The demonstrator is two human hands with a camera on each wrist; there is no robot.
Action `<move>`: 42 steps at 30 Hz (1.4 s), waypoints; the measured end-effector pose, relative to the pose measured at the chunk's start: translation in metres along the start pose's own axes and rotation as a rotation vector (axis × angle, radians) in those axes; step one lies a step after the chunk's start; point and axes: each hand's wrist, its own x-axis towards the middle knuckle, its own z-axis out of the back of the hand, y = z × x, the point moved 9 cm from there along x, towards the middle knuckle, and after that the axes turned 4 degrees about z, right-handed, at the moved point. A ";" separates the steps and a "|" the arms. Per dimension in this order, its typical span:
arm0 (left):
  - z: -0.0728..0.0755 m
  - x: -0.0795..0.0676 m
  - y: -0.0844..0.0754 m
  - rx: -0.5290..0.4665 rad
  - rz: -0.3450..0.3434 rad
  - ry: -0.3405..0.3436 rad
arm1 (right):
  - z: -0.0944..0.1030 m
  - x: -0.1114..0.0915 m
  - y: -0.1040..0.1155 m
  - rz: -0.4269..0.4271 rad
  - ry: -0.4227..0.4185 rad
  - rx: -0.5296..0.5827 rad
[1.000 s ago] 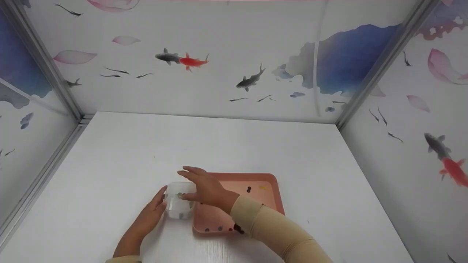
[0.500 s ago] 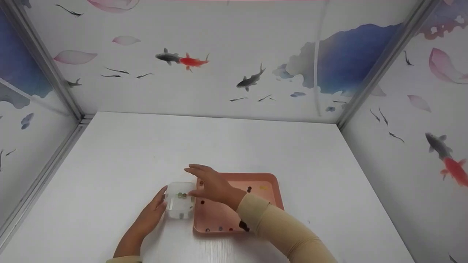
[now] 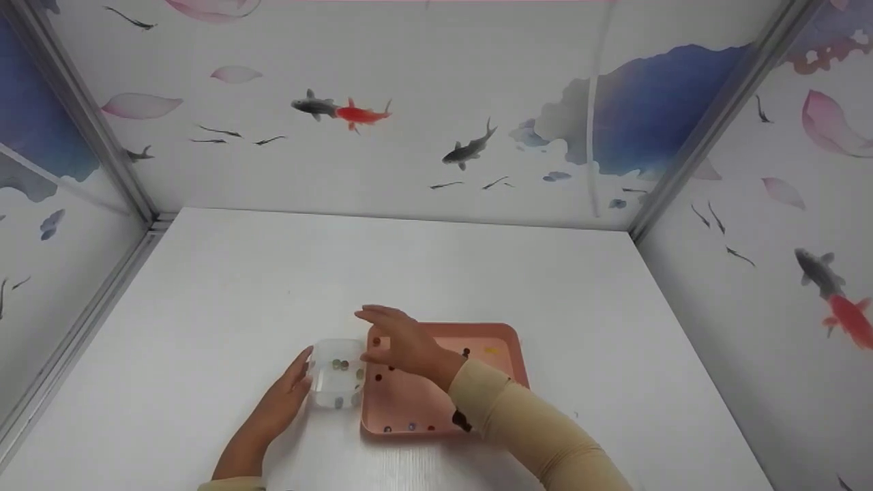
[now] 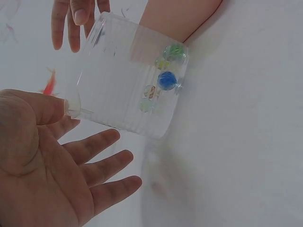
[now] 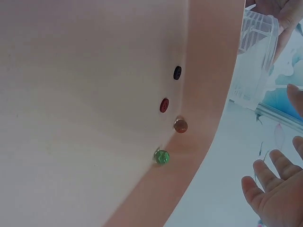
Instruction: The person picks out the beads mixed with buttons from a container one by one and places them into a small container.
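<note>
A clear plastic container (image 3: 326, 385) stands left of the pink tray (image 3: 416, 402). Several glass marbles lie inside it, among them a blue marble (image 4: 167, 80) and a green one. My left hand (image 3: 276, 406) rests against the container's left side; its thumb touches the rim, and the other fingers spread loosely alongside. Over the tray's left edge is my right hand (image 3: 409, 348), fingers extended and holding nothing. Close to it in the right wrist view are a green marble (image 5: 162, 157), a brownish marble (image 5: 181, 126), a red button (image 5: 164, 105) and a dark button (image 5: 177, 73).
More small pieces lie along the tray's near edge, including a red piece (image 3: 431, 428). A dark cluster (image 3: 462, 419) sits partly behind the right sleeve (image 3: 539, 423). A yellow piece (image 3: 491, 350) is at the far right. Printed wall panels (image 3: 409, 198) enclose the white table (image 3: 239, 273).
My right hand has drawn back rightward from over the container to the tray's left edge. Two marbles now show in the container where one showed by its thumb. My left hand stays put.
</note>
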 end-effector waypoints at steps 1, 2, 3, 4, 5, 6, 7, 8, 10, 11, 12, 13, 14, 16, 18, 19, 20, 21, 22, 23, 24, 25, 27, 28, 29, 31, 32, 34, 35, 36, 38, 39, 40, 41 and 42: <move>0.000 0.000 0.000 -0.001 -0.002 -0.001 | 0.000 0.000 -0.001 -0.001 0.001 0.001; 0.000 0.000 0.001 -0.001 0.000 -0.001 | 0.001 0.000 -0.001 0.002 -0.001 -0.003; 0.000 0.001 0.001 -0.002 0.002 -0.002 | 0.001 0.000 -0.003 0.003 -0.003 -0.007; 0.000 0.001 0.001 -0.005 0.004 -0.001 | 0.002 0.000 -0.004 0.003 -0.004 -0.008; 0.000 0.001 0.001 -0.003 0.006 -0.002 | 0.002 0.000 -0.005 0.003 -0.005 -0.008; 0.000 0.002 0.001 -0.002 0.007 -0.002 | 0.003 0.000 -0.006 0.008 -0.008 -0.011; 0.000 0.002 0.001 0.000 0.008 -0.003 | 0.003 0.000 -0.007 0.013 -0.012 -0.012; 0.000 0.002 0.001 0.004 0.009 -0.004 | 0.004 -0.001 -0.008 0.019 -0.016 -0.017; 0.000 0.002 0.001 0.008 0.011 -0.005 | 0.005 -0.001 -0.010 0.031 -0.021 -0.018; 0.000 0.003 0.001 0.009 0.011 -0.005 | 0.006 -0.002 -0.011 0.033 -0.024 -0.015; 0.000 0.002 0.001 0.008 0.011 -0.005 | 0.006 -0.002 -0.012 0.030 -0.023 -0.006; 0.000 0.002 0.001 0.007 0.013 -0.004 | 0.006 -0.003 -0.014 0.024 -0.022 0.000; 0.000 0.002 0.001 0.008 0.012 -0.003 | 0.006 -0.004 -0.016 0.016 -0.019 0.007; 0.000 0.001 0.001 0.000 0.008 0.000 | 0.006 -0.005 -0.020 0.000 -0.015 0.025; 0.000 0.000 0.000 -0.012 -0.005 0.004 | 0.006 -0.007 -0.024 -0.012 -0.009 0.044; 0.000 0.000 -0.001 -0.017 -0.012 0.007 | 0.006 -0.007 -0.025 -0.014 -0.008 0.050; 0.000 0.000 -0.001 -0.022 -0.021 0.009 | 0.006 -0.008 -0.026 -0.016 -0.008 0.060; 0.000 0.000 -0.002 -0.029 -0.027 0.011 | 0.006 -0.008 -0.028 -0.019 -0.009 0.067; 0.000 -0.001 -0.002 -0.035 -0.033 0.012 | 0.006 -0.009 -0.029 -0.021 -0.010 0.072; 0.000 0.000 -0.002 -0.033 -0.035 0.012 | 0.006 -0.009 -0.030 -0.027 -0.010 0.076; 0.000 0.000 -0.002 -0.031 -0.036 0.012 | 0.006 -0.010 -0.031 -0.036 -0.011 0.077; 0.000 0.000 -0.002 -0.026 -0.035 0.011 | 0.006 -0.010 -0.032 -0.044 -0.012 0.076; 0.000 0.000 -0.001 -0.016 -0.030 0.006 | 0.006 -0.010 -0.035 -0.066 -0.009 0.072; 0.000 0.000 -0.001 -0.010 -0.027 0.004 | 0.006 -0.010 -0.037 -0.075 -0.006 0.072; 0.000 0.000 -0.001 -0.005 -0.025 0.002 | 0.005 -0.010 -0.038 -0.084 -0.004 0.077; 0.000 0.001 -0.001 0.006 -0.021 -0.002 | 0.004 -0.010 -0.041 -0.094 -0.002 0.072; 0.000 0.001 -0.001 0.008 -0.018 -0.004 | 0.004 -0.010 -0.043 -0.098 -0.001 0.073; 0.000 0.001 -0.001 0.011 -0.013 -0.006 | 0.003 -0.009 -0.045 -0.102 -0.002 0.072; 0.000 0.001 -0.001 0.012 -0.011 -0.007 | 0.003 -0.009 -0.046 -0.104 -0.002 0.069; 0.000 0.001 -0.001 0.013 -0.008 -0.007 | 0.002 -0.009 -0.047 -0.104 -0.002 0.061; 0.000 0.001 -0.001 0.013 -0.007 -0.009 | 0.001 -0.009 -0.050 -0.103 -0.001 0.061; 0.000 0.001 -0.001 0.014 -0.008 -0.011 | 0.000 -0.009 -0.050 -0.095 -0.002 0.056; 0.000 0.001 -0.001 0.014 -0.010 -0.011 | -0.001 -0.009 -0.050 -0.075 0.000 0.061; 0.000 0.002 -0.001 0.014 -0.011 -0.012 | -0.002 -0.008 -0.049 -0.052 0.003 0.067; 0.000 0.002 -0.001 0.013 -0.014 -0.013 | -0.003 -0.007 -0.047 -0.028 0.006 0.070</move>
